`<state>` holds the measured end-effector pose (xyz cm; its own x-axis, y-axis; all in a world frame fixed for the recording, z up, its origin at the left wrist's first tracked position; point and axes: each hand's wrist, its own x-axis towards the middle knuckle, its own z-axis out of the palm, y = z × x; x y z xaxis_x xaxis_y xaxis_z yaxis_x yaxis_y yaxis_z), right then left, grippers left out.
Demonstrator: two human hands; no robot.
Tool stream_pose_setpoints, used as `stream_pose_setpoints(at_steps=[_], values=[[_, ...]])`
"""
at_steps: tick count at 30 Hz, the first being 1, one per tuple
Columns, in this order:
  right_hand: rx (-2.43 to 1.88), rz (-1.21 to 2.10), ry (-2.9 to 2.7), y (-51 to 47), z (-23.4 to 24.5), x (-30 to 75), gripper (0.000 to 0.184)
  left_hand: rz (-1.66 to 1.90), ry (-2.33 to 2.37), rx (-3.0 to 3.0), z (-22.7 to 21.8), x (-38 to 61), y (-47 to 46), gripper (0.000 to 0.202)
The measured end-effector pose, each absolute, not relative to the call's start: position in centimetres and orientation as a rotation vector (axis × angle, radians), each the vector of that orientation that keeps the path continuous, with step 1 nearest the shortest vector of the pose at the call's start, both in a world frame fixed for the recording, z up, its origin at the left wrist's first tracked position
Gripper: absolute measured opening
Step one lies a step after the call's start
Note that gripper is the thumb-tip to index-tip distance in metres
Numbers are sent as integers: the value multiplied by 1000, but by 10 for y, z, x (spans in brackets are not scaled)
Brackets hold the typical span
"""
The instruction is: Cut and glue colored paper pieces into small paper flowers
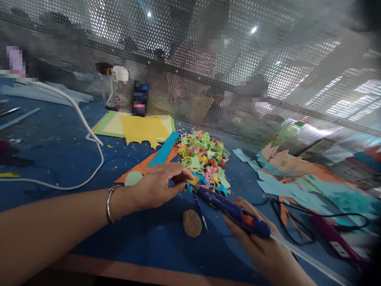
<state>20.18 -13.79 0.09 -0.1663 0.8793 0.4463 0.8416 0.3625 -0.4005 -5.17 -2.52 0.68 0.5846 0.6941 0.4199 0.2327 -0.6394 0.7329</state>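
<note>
My right hand (pixel 262 242) grips a blue glue gun (pixel 232 208) with an orange trigger, its nozzle pointing left toward my left fingertips. My left hand (pixel 159 184), a metal bangle on its wrist, pinches a small piece of coloured paper (pixel 193 180) right at the nozzle tip. Just behind lies a pile of small folded paper pieces (pixel 204 155) in green, pink, yellow and orange. Under my left hand lie orange and blue paper strips (pixel 162 153) and a pale green paper circle (pixel 133 178). A brown cardboard disc (pixel 192 223) rests on the blue table near scissors (pixel 201 212).
Yellow and green paper sheets (pixel 143 128) lie at the back by two bottles (pixel 114 87) and a dark can. A white cable (pixel 83 127) loops at left. Teal and orange paper offcuts (pixel 297 178) spread right, with a black cord (pixel 312 216). A perforated metal screen (pixel 238 59) backs the table.
</note>
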Motion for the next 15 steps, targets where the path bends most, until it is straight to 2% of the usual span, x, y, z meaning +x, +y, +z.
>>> stream_pose_setpoints(at_steps=[10,15], values=[[-1492,76,-1989,-139,-2,204,28,981,715,2149,6,-51,-25,16],[-1487,151,-2040,-141,1,205,18,996,699,2096,8,-50,-27,14]])
